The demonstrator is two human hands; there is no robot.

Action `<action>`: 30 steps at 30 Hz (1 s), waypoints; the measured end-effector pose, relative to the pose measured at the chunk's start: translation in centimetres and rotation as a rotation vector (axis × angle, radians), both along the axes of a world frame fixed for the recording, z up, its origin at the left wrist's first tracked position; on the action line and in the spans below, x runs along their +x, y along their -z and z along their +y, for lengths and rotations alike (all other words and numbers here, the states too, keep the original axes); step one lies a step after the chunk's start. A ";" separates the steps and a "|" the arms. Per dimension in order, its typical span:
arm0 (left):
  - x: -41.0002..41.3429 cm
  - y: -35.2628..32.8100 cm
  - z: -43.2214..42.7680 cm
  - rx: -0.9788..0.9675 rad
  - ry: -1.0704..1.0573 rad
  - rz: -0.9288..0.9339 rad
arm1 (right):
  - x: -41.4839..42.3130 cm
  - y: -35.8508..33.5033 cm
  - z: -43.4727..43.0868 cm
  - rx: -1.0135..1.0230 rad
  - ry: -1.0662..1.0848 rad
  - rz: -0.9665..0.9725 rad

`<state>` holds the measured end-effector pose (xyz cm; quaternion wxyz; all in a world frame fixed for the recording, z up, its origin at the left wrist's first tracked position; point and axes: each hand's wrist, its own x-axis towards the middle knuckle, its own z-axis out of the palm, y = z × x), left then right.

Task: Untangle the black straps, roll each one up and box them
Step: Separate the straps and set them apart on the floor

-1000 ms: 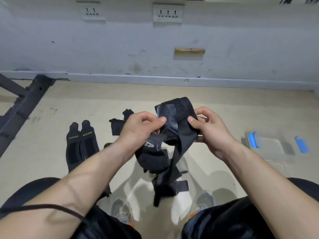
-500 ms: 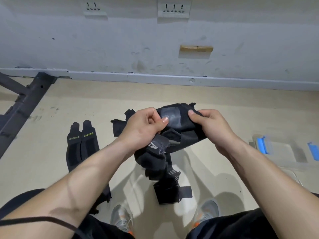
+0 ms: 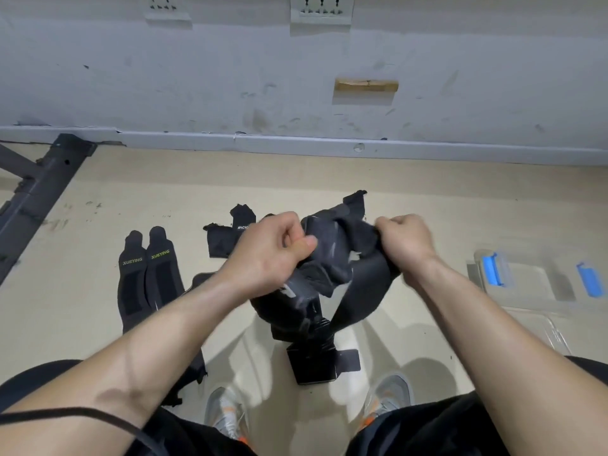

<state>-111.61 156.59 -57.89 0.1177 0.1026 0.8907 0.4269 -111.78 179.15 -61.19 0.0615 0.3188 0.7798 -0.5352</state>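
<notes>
"Can anything be read down there?"

"Yes. On the floor (image 3: 427,205), toward its left edge, the outer strap (image 3: 132,278) and the inner strap (image 3: 161,274) beside it each carry 'XUEYING' in yellow-green capitals near the far end."

"And the small black piece beyond them?"

"The small black piece (image 3: 222,241) bears white letters, something like 'INCYO'; the left hand (image 3: 273,255) covers the rest."

"The tangled bundle?"

"White marks show on the tangled bundle (image 3: 332,255), too blurred to read."

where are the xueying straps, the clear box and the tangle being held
xueying straps (image 3: 161,284): head view, one strap of the pair, below its lettering
clear box (image 3: 533,283): head view, clear surface near its middle
tangled straps (image 3: 332,258): head view, bunched fabric at the bundle's middle
</notes>
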 end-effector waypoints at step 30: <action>-3.6 -3.3 -2.7 0.553 -0.438 -0.655 | 0.3 -2.3 -1.8 -0.569 -0.244 0.288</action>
